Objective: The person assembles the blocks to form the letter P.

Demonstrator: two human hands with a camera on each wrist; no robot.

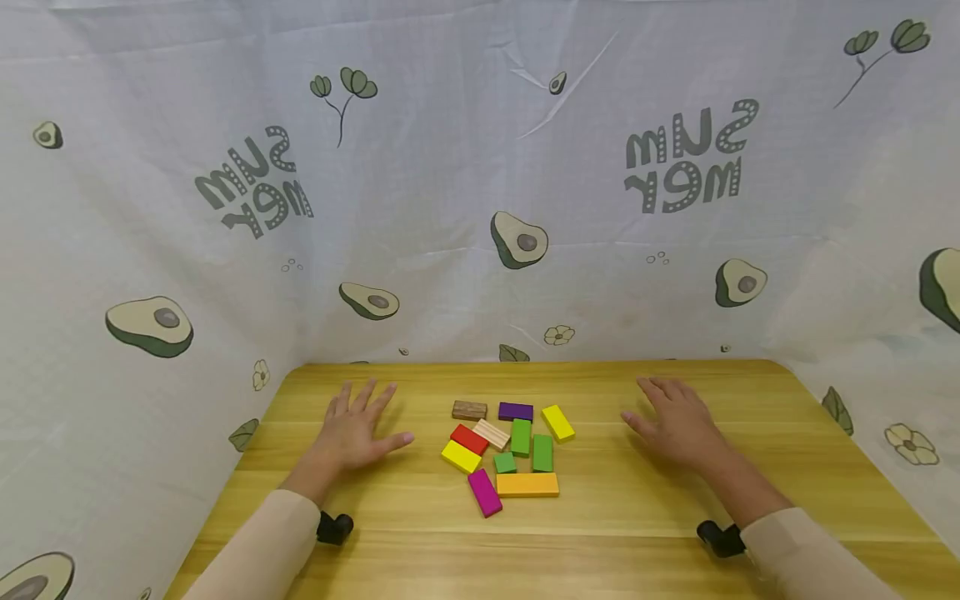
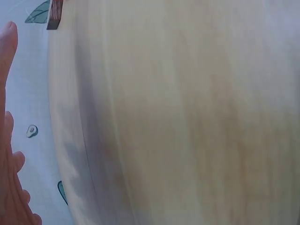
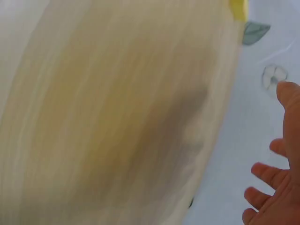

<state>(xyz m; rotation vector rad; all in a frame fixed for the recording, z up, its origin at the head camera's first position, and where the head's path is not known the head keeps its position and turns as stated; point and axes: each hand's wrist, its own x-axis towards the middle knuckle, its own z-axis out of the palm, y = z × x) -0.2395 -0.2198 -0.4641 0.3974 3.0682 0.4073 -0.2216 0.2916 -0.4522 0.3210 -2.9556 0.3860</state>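
Note:
Several coloured wooden blocks lie in a loose cluster mid-table in the head view. At its back are a brown block and a purple block. A red block, a pale ridged block, a small green block and two longer green blocks fill the middle. Yellow blocks flank the cluster. An orange block and a magenta block are nearest the front. To the left, my left hand has its fingers spread, holding nothing. My right hand, also empty, extends its fingers on the right.
The wooden table is enclosed at the back and sides by a white curtain printed with avocados and flowers. Black wrist-worn pieces show beside both forearms.

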